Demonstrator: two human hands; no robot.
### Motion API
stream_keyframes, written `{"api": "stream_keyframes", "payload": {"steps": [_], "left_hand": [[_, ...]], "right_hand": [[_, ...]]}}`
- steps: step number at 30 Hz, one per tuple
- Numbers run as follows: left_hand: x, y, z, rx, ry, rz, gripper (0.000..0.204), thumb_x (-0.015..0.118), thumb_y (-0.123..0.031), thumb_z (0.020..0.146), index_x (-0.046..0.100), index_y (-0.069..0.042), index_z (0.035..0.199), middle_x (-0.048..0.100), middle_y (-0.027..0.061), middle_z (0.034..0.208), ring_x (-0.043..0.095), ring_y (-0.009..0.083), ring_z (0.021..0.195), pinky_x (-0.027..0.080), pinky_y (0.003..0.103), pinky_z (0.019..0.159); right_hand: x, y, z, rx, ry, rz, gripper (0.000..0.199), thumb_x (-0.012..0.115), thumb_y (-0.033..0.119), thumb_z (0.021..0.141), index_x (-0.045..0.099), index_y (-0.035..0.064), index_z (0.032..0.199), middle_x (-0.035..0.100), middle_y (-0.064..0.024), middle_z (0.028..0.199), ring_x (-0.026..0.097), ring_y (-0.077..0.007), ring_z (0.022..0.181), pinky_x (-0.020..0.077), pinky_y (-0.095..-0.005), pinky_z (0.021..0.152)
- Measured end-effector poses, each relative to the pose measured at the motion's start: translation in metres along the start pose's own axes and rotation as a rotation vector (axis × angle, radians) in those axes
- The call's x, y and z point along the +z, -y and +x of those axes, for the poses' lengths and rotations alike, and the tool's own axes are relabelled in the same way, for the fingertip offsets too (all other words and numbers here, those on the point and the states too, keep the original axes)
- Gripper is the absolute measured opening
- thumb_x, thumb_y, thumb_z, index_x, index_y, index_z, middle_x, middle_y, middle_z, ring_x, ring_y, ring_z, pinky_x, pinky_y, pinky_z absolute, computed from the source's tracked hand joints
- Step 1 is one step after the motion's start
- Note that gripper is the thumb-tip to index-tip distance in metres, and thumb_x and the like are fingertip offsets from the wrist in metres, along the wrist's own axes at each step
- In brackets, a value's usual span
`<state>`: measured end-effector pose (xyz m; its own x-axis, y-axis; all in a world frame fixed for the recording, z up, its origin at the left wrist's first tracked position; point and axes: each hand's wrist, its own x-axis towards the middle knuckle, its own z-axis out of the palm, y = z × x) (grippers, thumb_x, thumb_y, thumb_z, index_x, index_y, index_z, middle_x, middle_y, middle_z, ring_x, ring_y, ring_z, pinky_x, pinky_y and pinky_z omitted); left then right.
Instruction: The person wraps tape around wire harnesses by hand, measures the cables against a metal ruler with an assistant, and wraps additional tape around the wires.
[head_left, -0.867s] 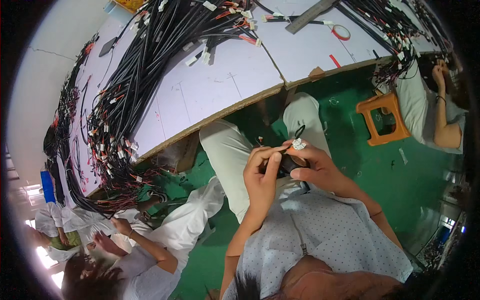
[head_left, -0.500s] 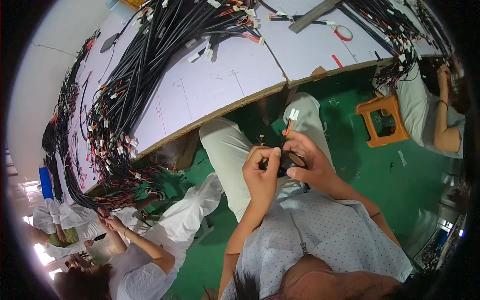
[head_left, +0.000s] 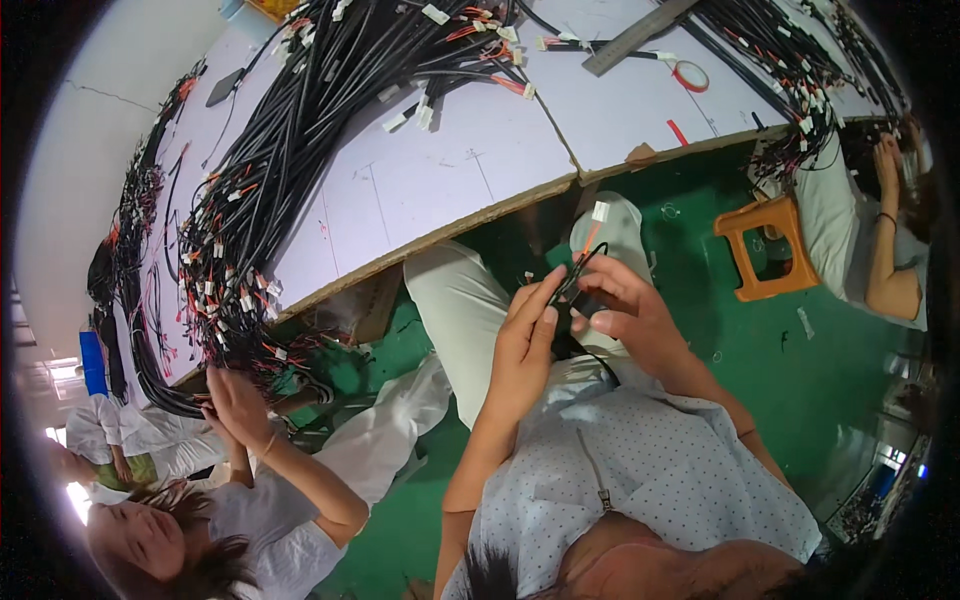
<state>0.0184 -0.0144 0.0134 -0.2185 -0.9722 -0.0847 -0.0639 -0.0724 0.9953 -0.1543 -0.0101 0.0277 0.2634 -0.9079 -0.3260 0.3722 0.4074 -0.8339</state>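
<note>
1. The left hand (head_left: 525, 335) and right hand (head_left: 625, 305) meet above the person's lap, just off the tabletop's (head_left: 450, 180) near edge.
2. Both hands pinch a thin black cable (head_left: 572, 290); its white connector (head_left: 600, 211) stands above the fingers on a short orange lead.
3. Black cable bundles (head_left: 300, 120) lie across the tabletop toward its left edge.
4. An orange stool (head_left: 765, 250) stands on the green floor (head_left: 800, 370) to the right.
5. A co-worker's hand (head_left: 235, 400) touches cables at the tabletop's left corner.
</note>
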Motion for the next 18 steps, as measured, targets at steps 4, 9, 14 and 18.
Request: {"api": "stream_keyframes", "payload": {"steps": [4,9,14,18], "left_hand": [[0.003,0.006,-0.002,-0.153,-0.044,-0.200,0.036,0.050,-0.010,0.096,0.049,-0.001,0.130,0.057,0.0013,0.094,0.046,0.0063,0.070,0.039,0.020,0.063],[0.006,0.020,-0.001,-0.126,-0.100,-0.091,0.029,0.057,-0.006,0.091,0.058,0.002,0.119,0.065,0.0050,0.088,0.056,0.0095,0.074,0.046,0.023,0.066],[0.005,0.016,0.000,0.151,-0.238,0.386,0.020,0.065,0.001,0.082,0.068,0.000,0.101,0.069,0.0102,0.083,0.063,0.0161,0.071,0.048,0.026,0.065],[0.005,0.021,0.000,0.474,-0.326,0.656,0.020,0.067,0.003,0.076,0.067,-0.002,0.096,0.067,0.0107,0.080,0.061,0.0261,0.067,0.049,0.031,0.059]], "right_hand": [[0.000,0.003,0.003,0.006,-0.013,-0.025,0.067,0.064,0.009,0.073,0.038,0.0034,0.136,0.056,-0.0049,0.109,0.053,-0.0136,0.102,0.0422,-0.0276,0.089],[-0.004,0.002,0.006,0.003,-0.002,-0.036,0.067,0.065,0.010,0.074,0.039,0.0031,0.135,0.056,-0.0049,0.108,0.053,-0.0150,0.102,0.0417,-0.0272,0.090],[-0.006,0.001,0.007,0.031,0.028,-0.109,0.069,0.065,0.011,0.077,0.034,0.0011,0.139,0.056,-0.0076,0.109,0.055,-0.0152,0.099,0.0445,-0.0275,0.087],[-0.007,0.007,0.005,0.050,0.076,0.016,0.068,0.064,0.012,0.079,0.034,-0.0019,0.138,0.057,-0.0081,0.109,0.057,-0.0138,0.093,0.0467,-0.0270,0.083]]}}
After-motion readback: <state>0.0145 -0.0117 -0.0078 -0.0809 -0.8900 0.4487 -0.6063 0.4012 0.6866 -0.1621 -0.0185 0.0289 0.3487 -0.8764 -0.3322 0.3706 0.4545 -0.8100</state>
